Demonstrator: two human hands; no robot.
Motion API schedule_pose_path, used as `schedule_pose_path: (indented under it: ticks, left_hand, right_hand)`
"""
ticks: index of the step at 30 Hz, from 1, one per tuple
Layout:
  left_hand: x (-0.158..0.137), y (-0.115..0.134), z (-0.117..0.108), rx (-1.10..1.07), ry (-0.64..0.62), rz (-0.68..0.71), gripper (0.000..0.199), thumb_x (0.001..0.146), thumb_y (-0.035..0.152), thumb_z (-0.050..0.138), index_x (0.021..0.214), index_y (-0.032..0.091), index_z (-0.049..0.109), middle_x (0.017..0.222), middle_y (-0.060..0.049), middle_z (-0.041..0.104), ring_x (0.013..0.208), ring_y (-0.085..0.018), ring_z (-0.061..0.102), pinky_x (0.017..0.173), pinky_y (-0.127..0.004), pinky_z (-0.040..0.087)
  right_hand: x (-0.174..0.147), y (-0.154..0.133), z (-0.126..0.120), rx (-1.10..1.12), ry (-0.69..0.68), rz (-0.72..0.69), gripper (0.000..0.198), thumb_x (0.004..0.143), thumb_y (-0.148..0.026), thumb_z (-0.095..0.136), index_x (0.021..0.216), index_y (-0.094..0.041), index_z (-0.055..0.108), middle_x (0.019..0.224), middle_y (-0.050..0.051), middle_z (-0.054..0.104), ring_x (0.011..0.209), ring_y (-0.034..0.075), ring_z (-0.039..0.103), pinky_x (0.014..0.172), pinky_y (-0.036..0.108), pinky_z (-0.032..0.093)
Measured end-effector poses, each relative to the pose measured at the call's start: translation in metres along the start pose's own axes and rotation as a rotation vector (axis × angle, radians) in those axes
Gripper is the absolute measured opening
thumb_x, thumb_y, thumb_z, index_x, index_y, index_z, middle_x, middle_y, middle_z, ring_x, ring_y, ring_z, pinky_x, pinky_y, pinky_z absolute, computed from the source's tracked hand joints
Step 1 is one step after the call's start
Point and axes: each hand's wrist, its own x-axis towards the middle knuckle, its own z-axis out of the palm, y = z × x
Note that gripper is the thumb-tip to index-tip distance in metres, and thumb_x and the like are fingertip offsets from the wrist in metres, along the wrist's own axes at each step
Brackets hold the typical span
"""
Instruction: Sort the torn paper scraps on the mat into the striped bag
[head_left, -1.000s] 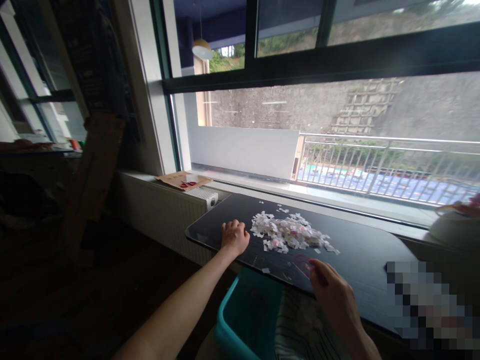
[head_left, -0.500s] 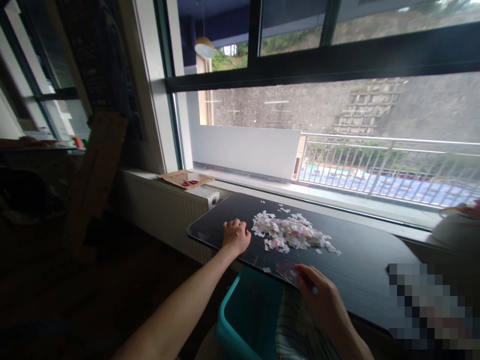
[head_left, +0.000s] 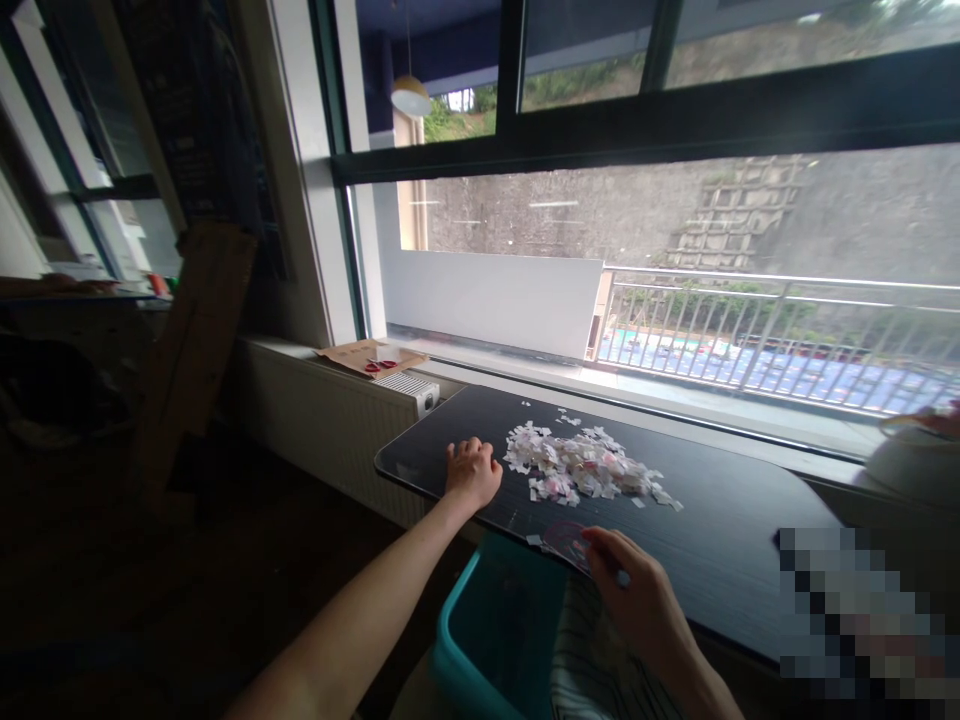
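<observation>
1. A translucent card with pinkish markings (head_left: 564, 540) lies at the near edge of the black table (head_left: 739, 525), just beside a single paper scrap (head_left: 533, 540).
2. The right hand (head_left: 628, 572) pinches the card's right end between thumb and fingers, closed firmly enough to steer it.
3. The step in hand looks like working the card along the edge by that scrap; a further stroke would call for a low, flat card.
4. The left hand (head_left: 474, 472) rests on the table, fingers bent; whether its palm covers anything, I cannot tell.
5. Beyond the card sits a loose heap of paper scraps (head_left: 589, 465).
6. Below the edge stands a teal bin (head_left: 444, 628), striped fabric (head_left: 589, 640) beside it.
7. Red-handled scissors (head_left: 381, 367) lie by the window.
</observation>
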Motion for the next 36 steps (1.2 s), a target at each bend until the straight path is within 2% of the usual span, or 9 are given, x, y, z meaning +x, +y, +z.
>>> schedule_pose_path:
  ticks: [4, 9, 14, 18, 23, 27, 32, 36]
  left_hand:
    - [0.000, 0.000, 0.000, -0.002, 0.002, 0.005, 0.024, 0.084, 0.029, 0.042, 0.095, 0.020, 0.062, 0.102, -0.011, 0.060, 0.097, -0.027, 0.054, 0.094, -0.047, 0.034]
    - [0.000, 0.001, -0.001, 0.004, 0.006, 0.005, 0.024, 0.084, 0.028, 0.043, 0.094, 0.018, 0.062, 0.101, -0.011, 0.060, 0.097, -0.026, 0.054, 0.093, -0.046, 0.034]
    - [0.000, 0.001, -0.002, 0.009, 0.009, 0.003, 0.023, 0.084, 0.028, 0.043, 0.094, 0.019, 0.062, 0.101, -0.011, 0.060, 0.097, -0.026, 0.054, 0.093, -0.046, 0.034]
    - [0.000, 0.000, -0.001, 0.015, 0.013, 0.009, 0.023, 0.084, 0.027, 0.044, 0.094, 0.018, 0.062, 0.100, -0.011, 0.060, 0.096, -0.026, 0.054, 0.092, -0.045, 0.034]
    - [0.000, 0.000, 0.001, 0.025, 0.027, 0.002, 0.023, 0.083, 0.026, 0.045, 0.093, 0.017, 0.062, 0.100, -0.011, 0.060, 0.097, -0.026, 0.054, 0.093, -0.046, 0.033]
    - [0.000, 0.000, 0.001, 0.022, 0.035, 0.011, 0.023, 0.083, 0.026, 0.044, 0.094, 0.017, 0.062, 0.100, -0.012, 0.060, 0.095, -0.026, 0.055, 0.093, -0.046, 0.034]
    - [0.000, 0.000, 0.000, 0.015, 0.043, 0.020, 0.023, 0.083, 0.027, 0.044, 0.092, 0.017, 0.063, 0.098, -0.011, 0.060, 0.095, -0.026, 0.055, 0.093, -0.048, 0.035]
    - [-0.001, 0.001, -0.001, 0.012, 0.081, 0.024, 0.022, 0.082, 0.025, 0.045, 0.094, 0.017, 0.062, 0.099, -0.011, 0.059, 0.100, -0.027, 0.053, 0.099, -0.052, 0.030]
  right_hand:
    - [0.004, -0.005, 0.001, -0.002, 0.015, 0.026, 0.025, 0.091, -0.031, 0.045, 0.101, -0.020, 0.065, 0.090, 0.006, 0.070, 0.075, 0.018, 0.065, 0.064, 0.024, 0.050]
    - [0.007, -0.010, 0.003, 0.057, -0.057, -0.012, 0.024, 0.091, -0.030, 0.045, 0.101, -0.021, 0.066, 0.090, 0.005, 0.069, 0.075, 0.017, 0.064, 0.065, 0.023, 0.049]
    - [0.004, -0.013, 0.004, 0.066, -0.050, 0.009, 0.024, 0.091, -0.030, 0.045, 0.102, -0.019, 0.065, 0.091, 0.006, 0.069, 0.077, 0.017, 0.064, 0.067, 0.024, 0.048]
    - [0.003, -0.007, 0.003, 0.089, -0.077, 0.008, 0.024, 0.092, -0.030, 0.045, 0.101, -0.020, 0.065, 0.092, 0.005, 0.069, 0.079, 0.017, 0.064, 0.068, 0.023, 0.049]
    - [0.003, 0.004, -0.002, 0.036, -0.021, 0.060, 0.027, 0.092, -0.033, 0.045, 0.104, -0.018, 0.063, 0.093, 0.006, 0.068, 0.078, 0.018, 0.064, 0.069, 0.025, 0.049]
    - [0.000, 0.001, -0.004, 0.051, -0.077, 0.013, 0.025, 0.092, -0.032, 0.044, 0.102, -0.020, 0.064, 0.092, 0.005, 0.068, 0.078, 0.017, 0.064, 0.067, 0.023, 0.048]
    - [-0.002, -0.002, -0.005, 0.015, -0.022, 0.031, 0.024, 0.092, -0.031, 0.044, 0.103, -0.020, 0.063, 0.092, 0.005, 0.068, 0.079, 0.017, 0.064, 0.068, 0.024, 0.048]
    - [-0.004, -0.005, -0.005, 0.014, -0.045, 0.003, 0.024, 0.091, -0.029, 0.044, 0.101, -0.020, 0.063, 0.089, 0.004, 0.067, 0.073, 0.015, 0.063, 0.065, 0.022, 0.048]
